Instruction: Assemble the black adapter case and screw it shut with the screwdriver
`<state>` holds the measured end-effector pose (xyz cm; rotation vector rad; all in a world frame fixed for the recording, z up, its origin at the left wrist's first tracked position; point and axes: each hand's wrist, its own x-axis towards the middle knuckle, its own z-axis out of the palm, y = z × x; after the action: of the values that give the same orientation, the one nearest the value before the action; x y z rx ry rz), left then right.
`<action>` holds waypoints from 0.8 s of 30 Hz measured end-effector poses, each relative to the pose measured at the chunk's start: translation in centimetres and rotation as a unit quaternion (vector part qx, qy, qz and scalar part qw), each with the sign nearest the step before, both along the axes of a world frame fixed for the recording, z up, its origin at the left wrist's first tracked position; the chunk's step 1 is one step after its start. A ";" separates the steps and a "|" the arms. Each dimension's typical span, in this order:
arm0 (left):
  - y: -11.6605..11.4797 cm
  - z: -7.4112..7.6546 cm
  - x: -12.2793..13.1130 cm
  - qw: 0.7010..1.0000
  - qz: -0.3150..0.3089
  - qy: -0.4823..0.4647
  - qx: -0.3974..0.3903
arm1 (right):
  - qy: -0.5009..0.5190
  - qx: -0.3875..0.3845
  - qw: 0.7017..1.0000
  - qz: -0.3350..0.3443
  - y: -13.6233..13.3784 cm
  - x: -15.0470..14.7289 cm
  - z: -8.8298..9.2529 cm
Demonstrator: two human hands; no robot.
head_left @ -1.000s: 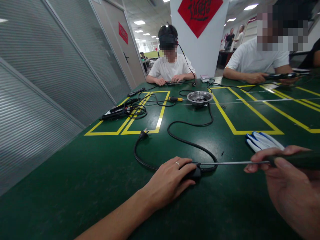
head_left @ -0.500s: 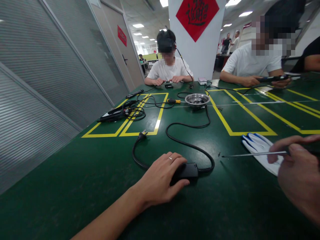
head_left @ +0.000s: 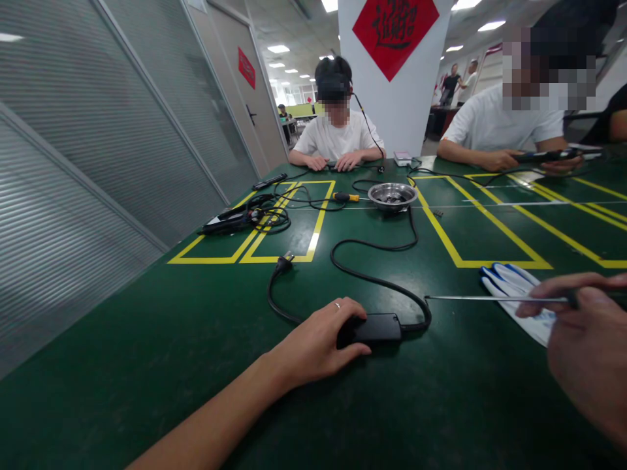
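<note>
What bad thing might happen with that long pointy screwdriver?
The screwdriver points its thin tip toward the left hand, which holds the adapter; a slip might jab it. The tip hangs close to the cable and might nick it. The right hand grips only the far end, so aim may wobble.

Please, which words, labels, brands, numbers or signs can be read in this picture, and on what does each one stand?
Nothing can be read with certainty.
Red diamond-shaped paper on the white pillar: black brush characters, cropped at the top, too stylised to read.
Small red rectangular sign on the grey door: too small to read.
Black rectangular power adapter under the left hand: no label shows.
</note>
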<state>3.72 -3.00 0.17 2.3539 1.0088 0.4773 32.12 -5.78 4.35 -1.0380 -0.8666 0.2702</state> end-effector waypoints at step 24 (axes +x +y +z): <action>0.8 0.2 -1.0 0.990 -0.008 -0.098 -0.098 | 0.105 -0.109 0.970 0.192 -3.5 -3.8 -3.7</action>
<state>2.76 -2.19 0.34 2.0938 0.9025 0.5638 28.31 -9.26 0.69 -1.0169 -0.8520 0.8039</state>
